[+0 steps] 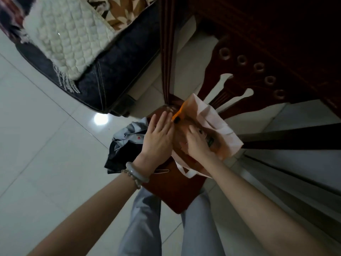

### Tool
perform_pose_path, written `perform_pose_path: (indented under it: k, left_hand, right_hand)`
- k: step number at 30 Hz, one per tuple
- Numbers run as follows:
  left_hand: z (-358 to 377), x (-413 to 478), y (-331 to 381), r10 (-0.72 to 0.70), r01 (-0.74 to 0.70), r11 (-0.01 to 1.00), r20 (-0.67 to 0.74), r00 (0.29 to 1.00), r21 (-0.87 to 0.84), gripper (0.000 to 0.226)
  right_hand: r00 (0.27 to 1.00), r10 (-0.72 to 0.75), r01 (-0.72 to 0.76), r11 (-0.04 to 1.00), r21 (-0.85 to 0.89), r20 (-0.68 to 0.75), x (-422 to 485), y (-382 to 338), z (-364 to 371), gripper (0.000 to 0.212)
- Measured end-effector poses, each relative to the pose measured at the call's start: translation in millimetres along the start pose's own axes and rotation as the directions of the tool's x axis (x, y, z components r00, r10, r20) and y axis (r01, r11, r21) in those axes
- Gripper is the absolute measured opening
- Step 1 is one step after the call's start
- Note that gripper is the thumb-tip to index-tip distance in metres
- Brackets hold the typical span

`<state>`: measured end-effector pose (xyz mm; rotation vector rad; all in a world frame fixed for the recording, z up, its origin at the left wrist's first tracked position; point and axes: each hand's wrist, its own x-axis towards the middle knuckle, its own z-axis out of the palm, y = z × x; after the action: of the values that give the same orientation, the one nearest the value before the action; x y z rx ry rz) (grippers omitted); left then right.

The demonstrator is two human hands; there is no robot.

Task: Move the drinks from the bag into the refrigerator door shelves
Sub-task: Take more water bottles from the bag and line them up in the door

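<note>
Two hands are set at the bag (227,134), which is stood on a wooden chair seat (177,193). The left hand (158,138) is laid against the bag's near side, fingers (164,121) straight and the thumb placed at the orange rim, so the mouth is spread. The right hand (198,144) is sunk into the opening, its fingers bent downward; whether anything is gripped cannot be told. A green-labelled drink (210,140) is glimpsed inside, just beyond those fingers and to their right. Its long axis is hidden. The right hand is judged the nearer.
</note>
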<state>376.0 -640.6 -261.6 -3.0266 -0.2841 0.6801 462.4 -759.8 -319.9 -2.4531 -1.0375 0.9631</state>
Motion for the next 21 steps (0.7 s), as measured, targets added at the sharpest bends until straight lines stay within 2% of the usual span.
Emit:
perform_pose_path:
  k: [3,6,10,13,16,18,21]
  left_hand:
    - [14.7,0.2,-2.7,-0.022,0.018,0.998,-0.068,0.997,-0.056,0.056]
    - [25.6,3.0,-2.9,-0.059,0.051,0.995,-0.089,0.994,-0.091,0.058]
    - [30.3,4.2,-1.9,-0.077,0.07,0.993,-0.066,0.995,-0.098,0.061]
    - [33.1,3.7,0.4,-0.075,0.062,0.99,-0.098,0.992,-0.125,0.061]
    - [33.3,1.0,2.3,-0.069,0.054,0.991,-0.113,0.991,-0.125,0.06]
    - [34.1,-0.2,1.6,-0.07,0.055,0.991,-0.123,0.99,-0.125,0.059]
    - [32.0,-4.1,4.2,-0.081,0.066,0.989,-0.108,0.991,-0.133,0.059]
  right_hand:
    - [0.993,0.064,-0.066,0.998,0.015,0.095,28.8,11.6,30.4,0.049]
    - [0.963,0.179,-0.162,0.982,-0.099,0.202,38.9,30.2,64.3,0.051]
    - [0.951,0.216,-0.144,0.943,-0.302,0.223,34.3,45.9,105.3,0.05]
    - [0.929,0.308,-0.22,0.906,-0.363,0.205,26.3,44.4,118.2,0.065]
    - [0.915,0.336,-0.252,0.909,-0.331,0.225,18.1,51.1,119.6,0.085]
    - [0.931,0.293,-0.217,0.925,-0.313,0.219,20.8,63.0,121.7,0.087]
    - [0.924,0.298,-0.247,0.944,-0.218,0.241,20.0,64.8,104.7,0.088]
